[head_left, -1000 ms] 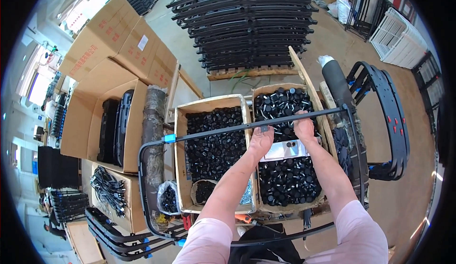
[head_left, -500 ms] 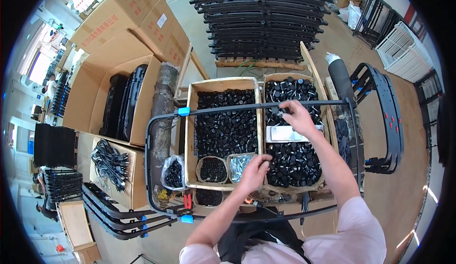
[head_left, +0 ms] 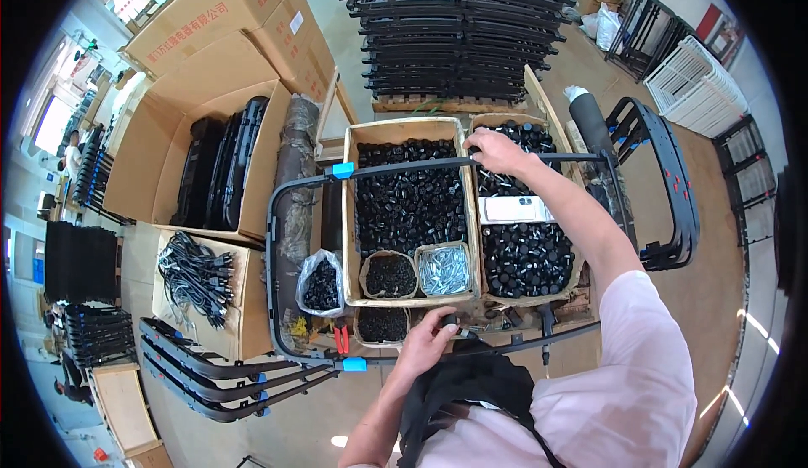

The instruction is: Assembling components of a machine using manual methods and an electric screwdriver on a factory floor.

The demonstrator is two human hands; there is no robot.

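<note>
One black frame (head_left: pixel 410 166) (white phone (head_left: pixel 501 209) nearby) crosses over two boxes (head_left: pixel 348 215).

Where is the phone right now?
In the head view, the phone lies right of centre among black knobs, below the right hand and right of the wooden crate.

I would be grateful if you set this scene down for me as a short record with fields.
Left hand: fingers around a dark object, kind unclear
Right hand: fingers at the far bar of a black frame
Left bin: black parts, plus silver metal pieces in a small container
Right bin: black round-headed parts, white phone lying on them
</note>
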